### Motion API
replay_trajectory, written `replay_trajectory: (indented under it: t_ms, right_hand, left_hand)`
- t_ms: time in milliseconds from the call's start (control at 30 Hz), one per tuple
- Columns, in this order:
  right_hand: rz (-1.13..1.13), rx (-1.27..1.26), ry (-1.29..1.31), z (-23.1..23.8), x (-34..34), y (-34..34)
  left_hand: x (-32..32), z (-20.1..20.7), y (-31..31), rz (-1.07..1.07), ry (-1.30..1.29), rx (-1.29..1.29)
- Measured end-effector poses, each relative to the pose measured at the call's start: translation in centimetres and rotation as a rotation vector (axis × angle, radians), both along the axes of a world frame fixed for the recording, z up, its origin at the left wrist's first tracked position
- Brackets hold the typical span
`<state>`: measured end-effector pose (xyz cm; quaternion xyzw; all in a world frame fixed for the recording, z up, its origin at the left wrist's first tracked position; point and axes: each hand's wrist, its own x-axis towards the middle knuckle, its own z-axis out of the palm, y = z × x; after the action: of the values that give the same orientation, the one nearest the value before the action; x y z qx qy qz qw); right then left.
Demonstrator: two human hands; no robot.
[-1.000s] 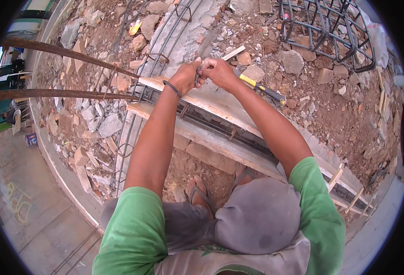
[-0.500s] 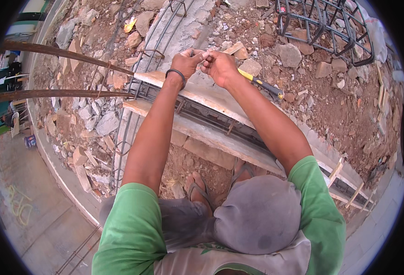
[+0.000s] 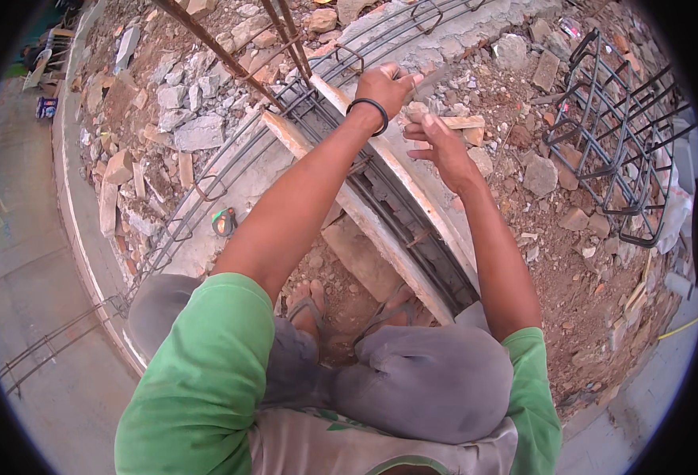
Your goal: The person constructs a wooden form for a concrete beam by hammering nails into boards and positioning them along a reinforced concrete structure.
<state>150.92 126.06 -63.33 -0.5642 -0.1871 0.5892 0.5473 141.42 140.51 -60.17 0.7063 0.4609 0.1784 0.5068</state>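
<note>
- Left hand (image 3: 386, 89) and right hand (image 3: 445, 150), fingertips meeting half a second ago, now stand apart: the left at 12 o'clock, the right between 1 and 2, so their shared fingertip work is broken off.
- Left fingers curl in with the thumb; whether they pinch something thin is too blurred to tell. Right fingers spread loosely, nothing clearly gripped.
- Turned view: two boards (image 3: 402, 172) now slope more steeply, from near 12 o'clock toward 4, with steel bars (image 3: 306, 108) between them. Both hands hover beyond the right-hand board.
- Bent-bar cage (image 3: 608, 129) slides from between 1 and 2 o'clock to between 2 and 3; rusty rods (image 3: 224, 54) swing up to 11.
- An orange-and-green object (image 3: 224, 222) now shows at 9 o'clock, beside the left forearm.
- The yellow-handled hammer, earlier beside the right forearm, no longer shows.
</note>
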Motion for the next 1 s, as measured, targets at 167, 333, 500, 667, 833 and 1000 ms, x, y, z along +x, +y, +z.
replay_trajectory:
  t_ms: [167, 333, 500, 667, 833, 1000]
  right_hand:
    - [0.898, -0.180, -0.781, 3.5, -2.1, -2.5]
    - [0.832, -0.299, -0.495, 5.7, -2.8, -2.1]
    - [0.850, -0.287, -0.454, 5.3, -1.8, -1.6]
    - [0.815, -0.201, -0.464, 4.0, -0.8, -2.6]
    - [0.818, -0.099, -0.493, 3.0, -1.4, -2.5]
    - [0.744, -0.112, -0.530, 1.0, -1.5, -3.7]
  left_hand:
    - [-4.4, 3.0, 5.2, -0.102, 0.112, 0.277]
    - [-6.1, 2.8, 6.2, -0.078, 0.115, 0.308]
    - [-6.6, 4.9, 5.1, -0.247, 0.080, 0.237]
    - [-3.3, 4.3, 4.3, -0.533, 0.169, 0.047]
    - [0.7, -0.3, 4.8, -0.971, 0.452, 0.137]
    - [2.7, -5.3, 3.9, -1.212, 0.593, -0.042]
